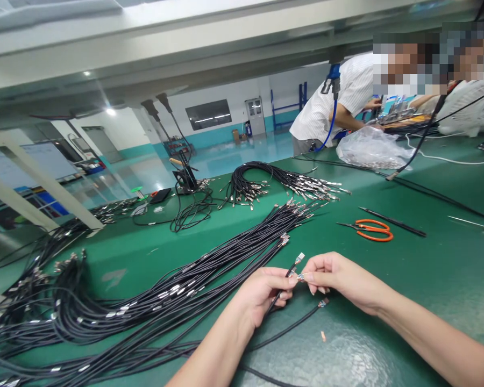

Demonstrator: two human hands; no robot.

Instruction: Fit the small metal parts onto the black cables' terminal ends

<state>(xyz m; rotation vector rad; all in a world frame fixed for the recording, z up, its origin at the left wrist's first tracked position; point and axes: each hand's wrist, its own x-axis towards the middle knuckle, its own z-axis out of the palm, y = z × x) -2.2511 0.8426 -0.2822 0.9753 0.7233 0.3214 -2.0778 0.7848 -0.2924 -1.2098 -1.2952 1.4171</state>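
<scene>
Left hand (266, 290) is curled snug around a black cable (291, 269), tip poking past the thumb, and the right hand (331, 271) has a tiny end piece (300, 278) pinched right beside it. Orange-handled scissors (374, 230) are beyond the right hand, cable bundle (226, 259) off past the left one.

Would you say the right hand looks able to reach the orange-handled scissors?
Probably yes: nothing visible stands between the right hand and the scissors, though it seems to be pinching a cable end.
</scene>
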